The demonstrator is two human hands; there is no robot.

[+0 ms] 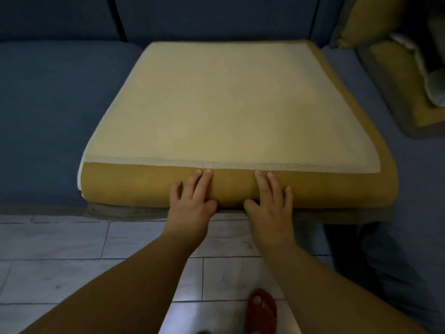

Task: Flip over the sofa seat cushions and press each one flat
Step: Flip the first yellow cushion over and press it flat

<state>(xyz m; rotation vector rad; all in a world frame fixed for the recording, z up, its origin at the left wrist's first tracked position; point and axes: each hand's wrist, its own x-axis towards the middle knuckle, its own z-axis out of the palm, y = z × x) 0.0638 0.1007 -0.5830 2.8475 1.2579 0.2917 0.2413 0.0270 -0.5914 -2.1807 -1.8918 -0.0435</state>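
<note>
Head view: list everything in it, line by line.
seat cushion: one, mustard, white mesh face up, sofa's middle
sofa: one, dark blue, around the cushion
pillows: two, mustard with grey edging, sofa's right end
cloth: one, pale, on the flat pillow
floor tiles: many, pale grey, before the sofa
sandal: one, red, on a foot, bottom edge
left hand: one, flat on the cushion's front side
right hand: one, flat beside it on that side

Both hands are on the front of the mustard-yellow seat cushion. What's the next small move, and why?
Probably slide both hands up onto the top and press down. The mustard-yellow seat cushion already lies with its white mesh underside facing up, and the left hand and right hand only rest flat on its front face.
</note>
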